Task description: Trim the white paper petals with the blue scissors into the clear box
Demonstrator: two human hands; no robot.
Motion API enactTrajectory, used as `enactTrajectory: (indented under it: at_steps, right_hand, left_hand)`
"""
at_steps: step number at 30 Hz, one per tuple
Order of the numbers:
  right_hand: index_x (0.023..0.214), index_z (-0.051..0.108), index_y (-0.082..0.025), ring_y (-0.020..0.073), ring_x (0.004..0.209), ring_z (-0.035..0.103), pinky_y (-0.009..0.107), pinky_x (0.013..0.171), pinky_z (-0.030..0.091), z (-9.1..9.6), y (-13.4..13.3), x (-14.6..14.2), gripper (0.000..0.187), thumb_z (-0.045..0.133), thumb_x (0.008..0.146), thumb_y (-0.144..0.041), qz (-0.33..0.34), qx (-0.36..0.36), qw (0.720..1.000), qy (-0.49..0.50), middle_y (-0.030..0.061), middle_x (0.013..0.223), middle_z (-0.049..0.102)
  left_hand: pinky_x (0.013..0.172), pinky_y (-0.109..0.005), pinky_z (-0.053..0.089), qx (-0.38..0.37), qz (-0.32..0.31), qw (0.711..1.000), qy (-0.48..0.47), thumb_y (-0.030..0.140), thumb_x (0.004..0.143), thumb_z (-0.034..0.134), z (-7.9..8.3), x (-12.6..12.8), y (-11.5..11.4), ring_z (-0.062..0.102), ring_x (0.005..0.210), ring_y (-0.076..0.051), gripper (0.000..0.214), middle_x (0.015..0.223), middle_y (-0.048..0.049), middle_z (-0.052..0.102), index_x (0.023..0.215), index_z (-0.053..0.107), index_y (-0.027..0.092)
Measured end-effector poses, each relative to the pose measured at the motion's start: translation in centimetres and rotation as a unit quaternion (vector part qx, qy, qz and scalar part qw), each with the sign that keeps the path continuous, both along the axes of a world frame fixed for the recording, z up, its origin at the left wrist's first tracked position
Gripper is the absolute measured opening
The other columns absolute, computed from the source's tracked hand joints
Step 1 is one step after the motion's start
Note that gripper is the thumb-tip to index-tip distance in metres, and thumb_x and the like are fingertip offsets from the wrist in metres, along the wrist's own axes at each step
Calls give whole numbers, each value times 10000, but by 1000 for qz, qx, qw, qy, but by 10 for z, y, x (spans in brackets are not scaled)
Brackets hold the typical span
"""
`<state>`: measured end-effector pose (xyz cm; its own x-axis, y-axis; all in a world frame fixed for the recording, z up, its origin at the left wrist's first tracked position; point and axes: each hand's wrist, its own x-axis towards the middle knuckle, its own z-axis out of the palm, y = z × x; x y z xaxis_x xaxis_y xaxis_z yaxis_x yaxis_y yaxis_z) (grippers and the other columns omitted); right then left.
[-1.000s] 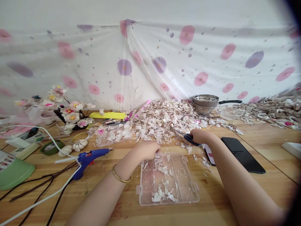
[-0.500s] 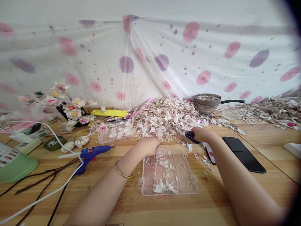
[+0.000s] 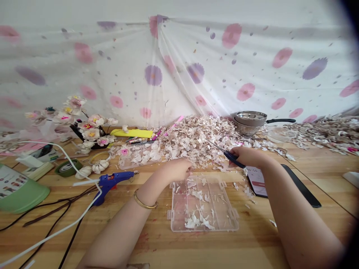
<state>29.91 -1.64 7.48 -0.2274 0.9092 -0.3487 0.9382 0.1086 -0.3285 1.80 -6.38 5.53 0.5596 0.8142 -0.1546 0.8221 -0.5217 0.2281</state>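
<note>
My right hand [image 3: 244, 156] grips a pair of scissors [image 3: 233, 158] by the dark blue handles. The blades point left toward a heap of pale, papery flakes [image 3: 196, 138]. At the front edge of that heap is my left hand [image 3: 179, 170], its fingers curled together; anything inside them is hidden. Just below it lies a clear plastic compartment box [image 3: 206, 224], with several white scraps [image 3: 193, 221] scattered in it. My left wrist carries a gold-coloured bangle [image 3: 145, 201].
A blue glue gun [image 3: 112, 181] and cords lie to the left, near white flowers [image 3: 91, 132] and a green container [image 3: 25, 194]. Metal bowls [image 3: 248, 125] stand behind the heap. A lit phone [image 3: 257, 183] and a black flat device [image 3: 304, 188] lie by my right arm.
The scissors have turned in my right hand and their blades look closer together. More of the lit phone shows beside my right forearm. My left hand stays at the heap's edge.
</note>
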Motion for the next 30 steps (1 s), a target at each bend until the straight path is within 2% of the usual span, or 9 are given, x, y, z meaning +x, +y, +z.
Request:
enactTrajectory:
  at_steps: [3, 5, 6, 8, 10, 13, 19, 26, 30]
  right_hand:
    - [926, 618, -188, 217, 898, 698, 246, 683, 520, 20, -15, -5, 152, 651, 793, -256, 14, 18, 994, 112, 74, 991, 751]
    - [897, 595, -199, 212, 917, 692, 250, 729, 527, 31, -26, -13, 201, 668, 770, -337, 27, 28, 984, 176, 65, 991, 745]
    - [857, 589, -196, 221, 879, 693, 265, 718, 528, 35, -32, -17, 238, 706, 730, -360, 26, 25, 970, 242, 69, 940, 743]
    - [836, 587, -201, 213, 824, 682, 275, 694, 525, 41, -42, -26, 292, 763, 683, -376, 32, 16, 945, 325, 52, 885, 729]
    - [839, 599, -204, 205, 797, 670, 276, 663, 519, 44, -51, -33, 315, 793, 668, -383, 37, 15, 927, 372, 41, 861, 714]
    - [835, 618, -205, 190, 770, 661, 270, 632, 513, 47, -62, -43, 311, 796, 674, -401, 37, 25, 914, 403, 33, 841, 708]
    - [760, 610, -207, 169, 680, 652, 272, 604, 528, 56, -76, -58, 378, 842, 575, -442, 9, 25, 903, 428, 21, 777, 714]
    - [756, 608, -230, 164, 670, 646, 258, 572, 509, 54, -81, -62, 265, 803, 638, -366, 15, 28, 903, 429, -5, 723, 680]
    - [777, 617, -227, 181, 693, 648, 269, 577, 505, 53, -82, -62, 320, 821, 616, -413, -8, 45, 903, 428, -5, 690, 647]
  left_hand:
    - [746, -297, 466, 17, 10, 998, -64, 254, 910, 479, 14, -1, -5, 630, 865, -196, 205, 999, -65, 693, 975, 660, 185]
    - [809, -284, 475, 18, 20, 992, -121, 293, 941, 450, 21, 1, -10, 631, 955, -185, 260, 1105, -61, 685, 1088, 640, 194]
    - [842, -279, 476, 9, 25, 986, -165, 324, 954, 441, 25, 2, -14, 627, 1009, -182, 297, 1167, -64, 672, 1151, 622, 195]
    - [874, -280, 484, -34, 35, 961, -271, 396, 959, 449, 30, 5, -20, 626, 1063, -185, 372, 1226, -79, 658, 1229, 593, 183]
    - [854, -293, 501, -92, 43, 925, -365, 456, 930, 501, 34, 7, -26, 650, 1024, -196, 424, 1171, -95, 683, 1215, 607, 160]
    - [783, -289, 516, -152, 46, 889, -429, 475, 881, 576, 38, 9, -33, 673, 928, -194, 432, 1042, -94, 718, 1151, 642, 145]
    - [747, -284, 519, -205, 41, 874, -438, 410, 848, 620, 46, 7, -40, 679, 858, -182, 355, 977, -94, 729, 1067, 666, 134]
    - [707, -258, 503, -172, 43, 897, -406, 385, 847, 618, 49, 8, -43, 675, 878, -184, 293, 985, -66, 735, 1020, 680, 156]
    - [723, -271, 514, -174, 44, 902, -393, 340, 866, 589, 47, 6, -43, 687, 872, -186, 238, 959, -68, 744, 976, 686, 152]
